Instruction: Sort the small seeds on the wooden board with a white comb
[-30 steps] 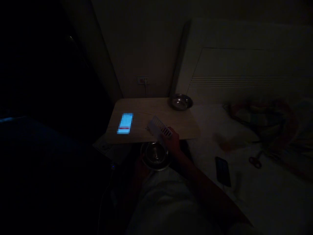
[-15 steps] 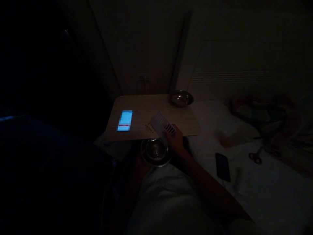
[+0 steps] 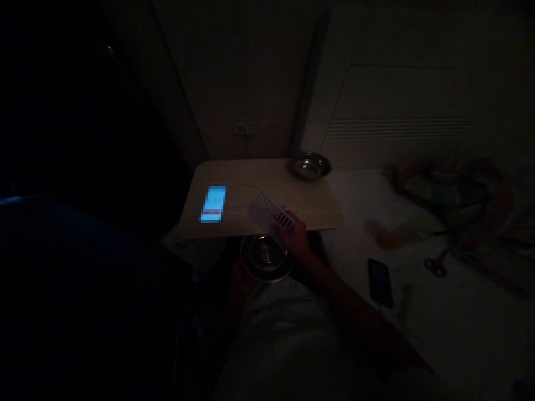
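My right hand (image 3: 296, 235) is closed around one end of a white slotted plastic piece (image 3: 271, 214), tilted low over the front of the wooden table (image 3: 234, 175). What exactly the piece is I cannot make out. Small dark bits (image 3: 283, 208) show on the wood beside it. Just below the table's front edge, my left hand (image 3: 244, 277) grips the left rim of a shiny metal bowl (image 3: 267, 275). Darkness hides most of its fingers. Something small glints inside that bowl, too dim to name.
A lit phone (image 3: 213, 204) lies on the table's left. Another metal bowl (image 3: 310, 166) stands at the back right corner. On the white bedding to the right are a dark phone (image 3: 380, 283), red-handled scissors (image 3: 435, 267) and patterned cloth (image 3: 455, 189). A wall socket (image 3: 244, 128) is behind.
My right hand has shifted the slotted piece slightly left, over where dark bits lay; some bits now show on its right. My left hand and the bowl stay nearly in place.
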A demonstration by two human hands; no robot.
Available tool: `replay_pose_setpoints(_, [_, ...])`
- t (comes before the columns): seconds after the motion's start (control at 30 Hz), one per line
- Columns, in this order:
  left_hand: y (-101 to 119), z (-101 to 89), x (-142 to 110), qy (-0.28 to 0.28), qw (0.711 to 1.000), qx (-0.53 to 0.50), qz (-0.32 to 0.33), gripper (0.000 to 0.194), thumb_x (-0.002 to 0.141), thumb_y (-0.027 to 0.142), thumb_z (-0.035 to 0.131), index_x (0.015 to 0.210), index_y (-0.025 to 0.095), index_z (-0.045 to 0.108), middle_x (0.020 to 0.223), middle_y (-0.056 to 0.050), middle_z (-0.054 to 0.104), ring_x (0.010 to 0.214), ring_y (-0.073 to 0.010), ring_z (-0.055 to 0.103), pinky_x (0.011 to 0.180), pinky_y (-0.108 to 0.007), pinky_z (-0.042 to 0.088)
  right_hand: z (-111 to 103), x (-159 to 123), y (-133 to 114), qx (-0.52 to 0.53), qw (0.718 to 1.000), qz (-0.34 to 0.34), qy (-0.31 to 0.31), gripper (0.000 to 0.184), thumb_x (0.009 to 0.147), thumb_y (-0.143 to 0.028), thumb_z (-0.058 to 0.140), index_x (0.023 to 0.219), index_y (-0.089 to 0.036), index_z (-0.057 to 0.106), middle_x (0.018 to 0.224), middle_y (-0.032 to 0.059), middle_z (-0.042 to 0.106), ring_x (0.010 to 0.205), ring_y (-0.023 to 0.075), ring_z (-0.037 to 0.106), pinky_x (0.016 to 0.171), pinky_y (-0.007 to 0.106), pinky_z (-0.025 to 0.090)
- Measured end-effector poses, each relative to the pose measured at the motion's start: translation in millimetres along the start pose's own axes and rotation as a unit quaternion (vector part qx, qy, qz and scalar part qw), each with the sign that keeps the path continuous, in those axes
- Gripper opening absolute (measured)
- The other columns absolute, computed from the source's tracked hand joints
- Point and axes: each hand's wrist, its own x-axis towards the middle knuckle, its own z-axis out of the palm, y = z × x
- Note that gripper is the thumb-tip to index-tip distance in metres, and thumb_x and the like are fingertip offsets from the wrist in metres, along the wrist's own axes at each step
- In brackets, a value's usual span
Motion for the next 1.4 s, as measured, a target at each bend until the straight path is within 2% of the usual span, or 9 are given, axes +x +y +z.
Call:
replay_pose_setpoints(0.23, [0,4.5,-6,-0.032,0.999,-0.007,0.006,0.034,0.079,0.027,0.052,0.107,0.013,0.065,0.104,-0.011,0.070,0.110,-0.0271,0.058,0.101,-0.044,0.038,-2,3,4,-0.008,0.999,0.007,0.049,0.021,0.075,-0.032,0.058,0.090,-0.019,0.059,0.078,0.0038,0.067,0.068,0.0188,0.060,0.062,0.028,0.045])
replay_pose_setpoints(0.43, [1,5.7,-5,-0.006,1.000,-0.006,-0.013,0.028,0.079,0.026,0.052,0.098,0.012,0.068,0.096,-0.011,0.071,0.105,-0.0269,0.061,0.101,-0.044,0.038,-2,3,1,-0.022,0.999,-0.001,0.029,0.023,0.075,-0.031,0.056,0.094,-0.018,0.060,0.080,0.0046,0.067,0.070,0.0189,0.061,0.064,0.028,0.045])
replay_pose_setpoints(0.53, [2,4.1,-3,-0.019,0.999,-0.014,-0.023,0.029,0.080,0.027,0.052,0.099,0.011,0.068,0.100,-0.011,0.071,0.107,-0.0269,0.060,0.101,-0.043,0.038,0,4,-2,-0.022,0.999,-0.002,0.026,0.023,0.075,-0.031,0.056,0.094,-0.018,0.060,0.081,0.0042,0.067,0.069,0.0185,0.061,0.064,0.028,0.045])
replay_pose_setpoints(0.7, [1,0.7,-1,-0.046,0.998,-0.028,0.009,0.029,0.080,0.023,0.052,0.104,0.018,0.068,0.104,-0.007,0.070,0.109,-0.0249,0.059,0.102,-0.041,0.037,0,6,-4,-0.030,0.999,-0.016,0.003,0.021,0.074,-0.028,0.056,0.092,-0.019,0.060,0.080,0.0032,0.066,0.069,0.0179,0.060,0.063,0.027,0.044])
replay_pose_setpoints(0.9, [3,3.9,-2,-0.022,0.999,-0.023,-0.039,0.032,0.080,0.028,0.052,0.102,0.010,0.067,0.104,-0.013,0.069,0.110,-0.0280,0.058,0.102,-0.044,0.037,-3,7,-2,-0.032,0.999,-0.007,0.011,0.022,0.074,-0.027,0.057,0.093,-0.019,0.061,0.082,0.0036,0.066,0.071,0.0180,0.060,0.065,0.027,0.044])
replay_pose_setpoints(1.07, [3,1.7,-2,-0.003,1.000,-0.008,-0.017,0.030,0.079,0.027,0.053,0.100,0.012,0.068,0.100,-0.011,0.071,0.110,-0.0263,0.058,0.102,-0.042,0.037,-6,5,0,-0.007,1.000,-0.010,0.018,0.020,0.074,-0.028,0.056,0.092,-0.018,0.061,0.079,0.0032,0.066,0.070,0.0176,0.060,0.064,0.027,0.045])
replay_pose_setpoints(1.13, [2,-0.7,0,-0.015,1.000,-0.013,-0.019,0.030,0.078,0.029,0.054,0.099,0.012,0.068,0.102,-0.011,0.070,0.111,-0.0273,0.058,0.102,-0.042,0.038,-7,7,-1,-0.009,1.000,-0.009,0.028,0.021,0.075,-0.028,0.056,0.092,-0.018,0.060,0.080,0.0035,0.066,0.071,0.0178,0.060,0.065,0.027,0.045])
replay_pose_setpoints(1.23, [1,-3.9,2,-0.024,0.999,-0.010,-0.020,0.028,0.078,0.028,0.055,0.097,0.013,0.069,0.103,-0.011,0.070,0.111,-0.0284,0.057,0.102,-0.043,0.037,-12,9,-3,-0.015,1.000,-0.009,0.004,0.019,0.074,-0.028,0.057,0.090,-0.018,0.061,0.078,0.0029,0.066,0.068,0.0172,0.060,0.062,0.027,0.044])
replay_pose_setpoints(1.4, [0,1.2,-1,-0.034,0.998,0.016,0.045,0.026,0.081,0.025,0.053,0.101,0.017,0.068,0.106,-0.007,0.070,0.117,-0.0246,0.054,0.105,-0.039,0.035,-21,14,-5,-0.027,0.999,-0.025,-0.019,0.018,0.073,-0.029,0.058,0.088,-0.018,0.063,0.075,0.0021,0.066,0.067,0.0167,0.059,0.060,0.026,0.044])
